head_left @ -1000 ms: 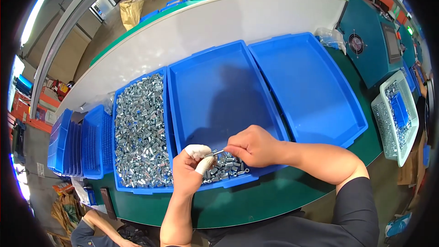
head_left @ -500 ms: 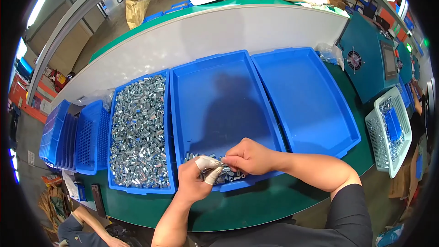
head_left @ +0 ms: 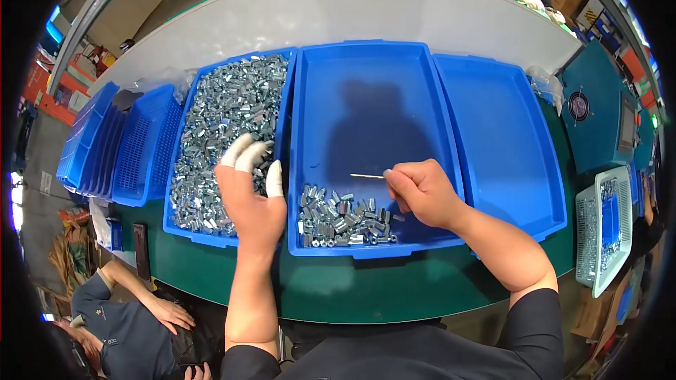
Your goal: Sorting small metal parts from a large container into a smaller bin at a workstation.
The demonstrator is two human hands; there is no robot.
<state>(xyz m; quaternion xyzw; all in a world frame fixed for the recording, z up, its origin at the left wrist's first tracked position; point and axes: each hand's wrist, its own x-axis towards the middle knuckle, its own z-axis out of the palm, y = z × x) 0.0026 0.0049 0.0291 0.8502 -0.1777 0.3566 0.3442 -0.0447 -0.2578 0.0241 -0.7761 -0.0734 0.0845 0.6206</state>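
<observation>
My left hand (head_left: 252,204), with white finger cots on its thumb and two fingers, is over the blue tray (head_left: 224,241) full of small silver metal sleeves or nuts (head_left: 229,116). Its fingers are apart, and nothing shows between them. In a pinch, my right hand (head_left: 426,193) grips a thin straight metal rod (head_left: 366,176), which points left above the middle blue tray (head_left: 415,248). Below the rod, a smaller heap of the same silver parts (head_left: 345,222) lies along that tray's near edge.
On the right is another blue tray (head_left: 503,141), with a teal machine (head_left: 598,109) beyond it. A pale basket (head_left: 584,239) of metal parts stands far right. Blue baskets (head_left: 144,148) are at left. One person sits at lower left; another works behind the white partition (head_left: 338,10).
My hands have separated: the left has moved left to the full tray and spread its fingers, the right has moved right with the rod now visible. The view has shifted too.
</observation>
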